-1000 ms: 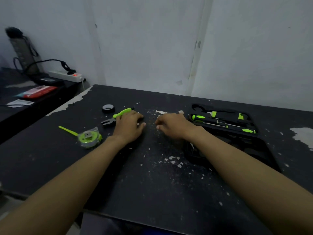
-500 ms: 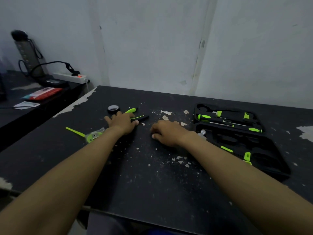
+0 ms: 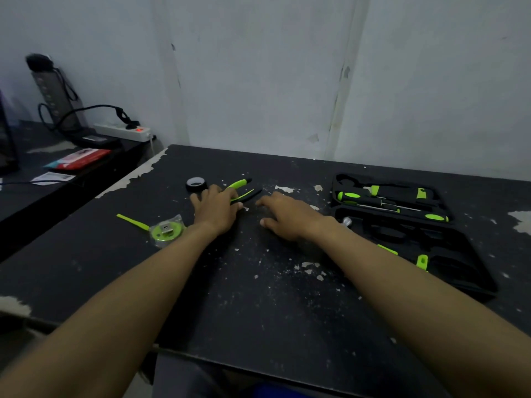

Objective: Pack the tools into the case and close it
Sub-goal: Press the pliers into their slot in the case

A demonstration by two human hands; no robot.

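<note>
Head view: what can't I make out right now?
- Pliers head end: head view, covered by the left hand; grip unclear.
- Case near-left slots: head view, behind the forearm of the right hand.
- Tape measure markings: head view, too small and dim.

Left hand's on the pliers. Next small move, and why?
Probably curl the left hand round the pliers and lift them. It only rests on them, they lie on the table, and the open case on the right shows empty-looking recesses.
</note>
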